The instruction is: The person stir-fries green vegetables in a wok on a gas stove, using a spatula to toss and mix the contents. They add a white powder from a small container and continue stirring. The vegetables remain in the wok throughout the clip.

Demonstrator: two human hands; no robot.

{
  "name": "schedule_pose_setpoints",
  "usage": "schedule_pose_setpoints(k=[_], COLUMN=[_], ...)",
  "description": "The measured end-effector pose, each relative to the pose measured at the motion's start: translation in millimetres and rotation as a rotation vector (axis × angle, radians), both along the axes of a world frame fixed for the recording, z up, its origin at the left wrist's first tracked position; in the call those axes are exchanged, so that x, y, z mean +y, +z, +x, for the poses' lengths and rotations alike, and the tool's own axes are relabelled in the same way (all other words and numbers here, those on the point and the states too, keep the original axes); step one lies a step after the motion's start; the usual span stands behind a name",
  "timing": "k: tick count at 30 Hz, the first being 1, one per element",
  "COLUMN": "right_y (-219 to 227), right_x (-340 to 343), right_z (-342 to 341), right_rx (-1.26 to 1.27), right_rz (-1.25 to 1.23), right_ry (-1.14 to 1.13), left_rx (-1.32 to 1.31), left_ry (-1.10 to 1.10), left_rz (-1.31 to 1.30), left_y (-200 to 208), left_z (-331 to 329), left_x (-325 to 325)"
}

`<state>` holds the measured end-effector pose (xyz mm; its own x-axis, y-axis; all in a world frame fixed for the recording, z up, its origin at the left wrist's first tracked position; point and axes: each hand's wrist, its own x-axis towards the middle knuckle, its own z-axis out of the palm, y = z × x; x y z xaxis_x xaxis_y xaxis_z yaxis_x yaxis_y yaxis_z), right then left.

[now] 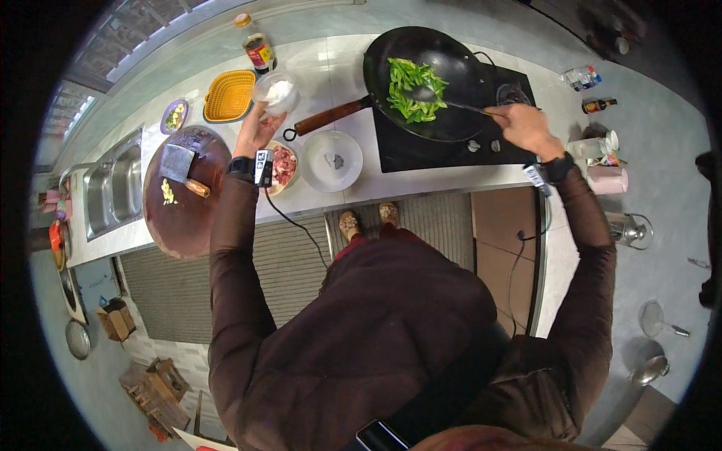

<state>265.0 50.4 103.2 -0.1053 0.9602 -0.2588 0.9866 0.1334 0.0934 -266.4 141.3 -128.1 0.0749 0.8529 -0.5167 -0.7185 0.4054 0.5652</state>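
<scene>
My left hand (pixel 259 131) is at the near edge of a small clear tub (pixel 275 89) of white grains, thumb and fingers closed on its rim. My right hand (pixel 524 126) grips the handle of a metal ladle (pixel 465 107). The ladle's rounded head rests among cut green peppers (pixel 410 111) in a black wok (pixel 459 71). This wok sits on a black cooktop (pixel 410 154), its wooden handle pointing left. Just below the left hand, a bowl of raw sliced meat (pixel 283 167) is partly hidden by my wrist. To its right stands a white bowl (pixel 316 174) with a little dark residue.
A round chopping board (pixel 169 214) at left carries a cleaver (pixel 179 164) and chopped garlic (pixel 168 194). Behind are a yellow basket (pixel 229 94), a purple bowl (pixel 174 116) and a sauce bottle (pixel 258 51). The sink (pixel 113 184) lies far left; jars (pixel 590 148) stand at right.
</scene>
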Motion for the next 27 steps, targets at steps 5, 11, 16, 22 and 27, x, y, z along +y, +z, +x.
schedule_pose_setpoints(k=[5,11,16,22,27], right_y=[66.4,36.0,-45.0,-33.5,-55.8], right_x=[5.5,13.0,7.8,10.8,8.2], right_z=[25.7,21.0,-26.4,-2.1,-7.2], right_rx=[-0.016,0.142,0.538,1.091,0.214], right_rz=[-0.175,-0.337,-0.057,-0.228,0.193], right_ry=[0.019,0.063,0.074,-0.617,0.098], left_rx=[-0.038,-0.010,-0.025,0.005,0.151], left_ry=[-0.040,-0.201,-0.264,-0.360,-0.536], left_rz=[-0.098,-0.083,-0.198,-0.187,-0.114], left_y=[-17.9,-46.2,-62.1,-77.8,-92.0], left_z=[20.6,16.8,-0.3,-30.8,-32.2], left_x=[16.3,30.6,31.8,27.7,39.9])
